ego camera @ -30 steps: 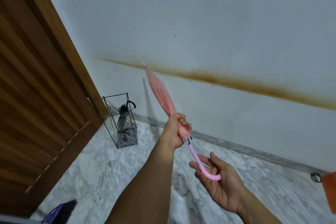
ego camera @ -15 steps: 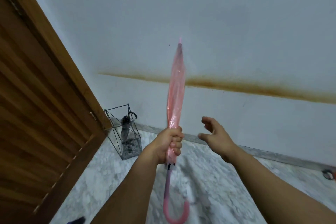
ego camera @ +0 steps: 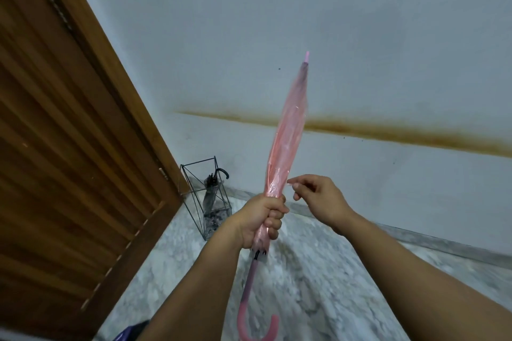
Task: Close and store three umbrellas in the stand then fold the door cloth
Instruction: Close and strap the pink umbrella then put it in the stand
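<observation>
- Since the previous frame: right hand [ego camera: 318, 199] has come in from well clear to just beside the pink umbrella [ego camera: 288, 141], fingertips level with the lower canopy. Umbrella tip now leans slightly right; it stood nearly plumb before.
- Left hand [ego camera: 264, 220]: full fist round the gathered canopy, low down, just above the black rib ends. Tip up, crook handle hanging below the fist.
- Right hand: thumb and forefinger pinched together, other fingers loosely curled. Something thin and pale may sit in the pinch, perhaps the tie strap; too small to tell. Not touching the left hand.
- Canopy is collapsed but loose and creased, not wrapped tight.
- Stand [ego camera: 206, 196]: wire frame on the floor by the door [ego camera: 69, 147], well apart from the hands. One dark umbrella [ego camera: 212, 192] already in it, handle up.
- Judged step: binding the canopy before stowing. Second of three umbrellas, likely; door cloth not in view.
- Risks:
  - Left grip slackens while the right works, so the folds spring out and the canopy balloons.
  - Strap slips from a fingertip pinch.
  - Unbound canopy snags the wire rim on entry, or tips the light stand.
  - Tip is near the wall; a swing could scrape it.
</observation>
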